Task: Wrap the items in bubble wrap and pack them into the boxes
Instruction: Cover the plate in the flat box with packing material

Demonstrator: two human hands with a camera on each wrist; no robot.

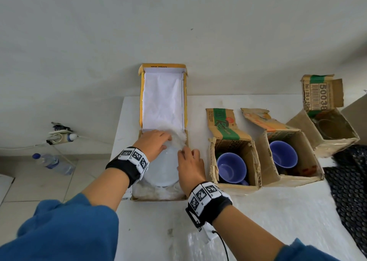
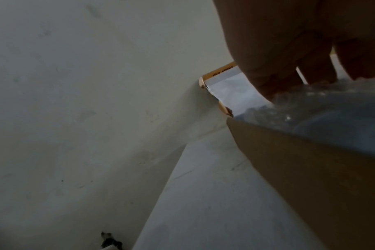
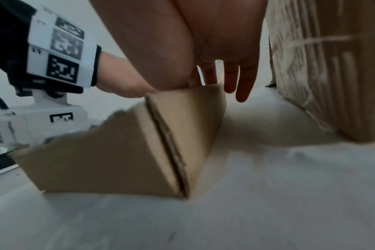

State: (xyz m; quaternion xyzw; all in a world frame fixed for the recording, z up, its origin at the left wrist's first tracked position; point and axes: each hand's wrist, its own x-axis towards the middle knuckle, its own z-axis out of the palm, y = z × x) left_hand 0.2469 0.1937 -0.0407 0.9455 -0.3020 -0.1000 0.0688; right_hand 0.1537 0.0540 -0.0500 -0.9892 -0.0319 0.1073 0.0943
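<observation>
Plate (image 1: 162,169) lies directly beneath both hands inside the yellow box (image 1: 141,93): left hand (image 1: 153,141) flat-fingered on its bubble wrap (image 1: 178,137) (far rim), right hand (image 1: 190,165) relaxed at its right edge.

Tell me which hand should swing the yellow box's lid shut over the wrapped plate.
Probably the left hand. Its fingers already lie at the far edge of the wrapped plate, just under the lid hinge. The right hand sits lower, at the box's right wall.

White plate (image 1: 162,167) in bubble wrap (image 1: 178,139), flat inside open yellow-edged box (image 1: 141,93); 2 blue cups (image 1: 231,166) boxed
</observation>
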